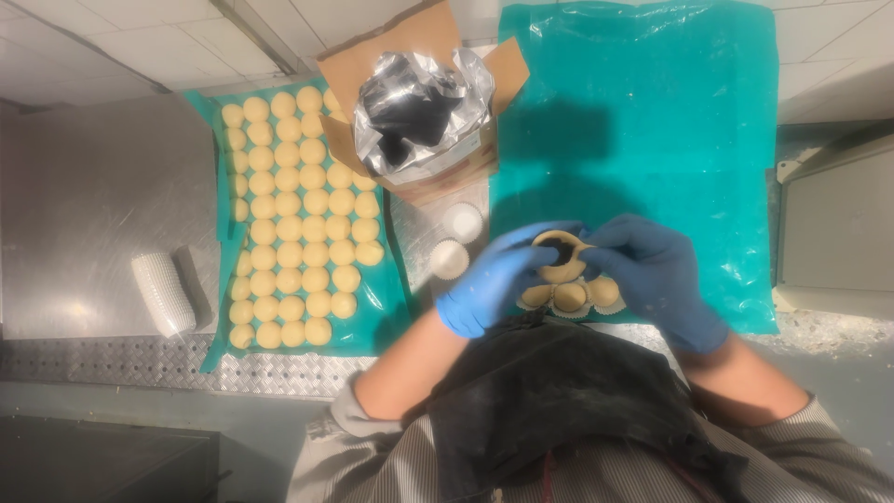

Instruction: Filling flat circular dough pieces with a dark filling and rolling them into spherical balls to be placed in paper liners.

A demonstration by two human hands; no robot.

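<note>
Both hands wear blue gloves and meet over the near edge of the right teal sheet. The left hand and the right hand are curled around one dough piece, fingers closed on its rim from either side. The dough is pale, cupped open, and holds a dark filling in its middle. It is lifted just above the sheet, in front of the person's chest.

Directly under it, three finished dough balls sit in a row in white paper cups on the sheet's near edge, touching one another.

To the left, a second teal sheet carries many plain dough balls in tight rows. Between the two sheets stands an open cardboard box lined with a foil bag of dark filling. Near the box, on the metal table, lie two white paper cups, close to the left hand. A stack of white cups lies on its side at the far left of the table, well apart from the hands.

A dark apron and striped sleeves show at the bottom.
</note>
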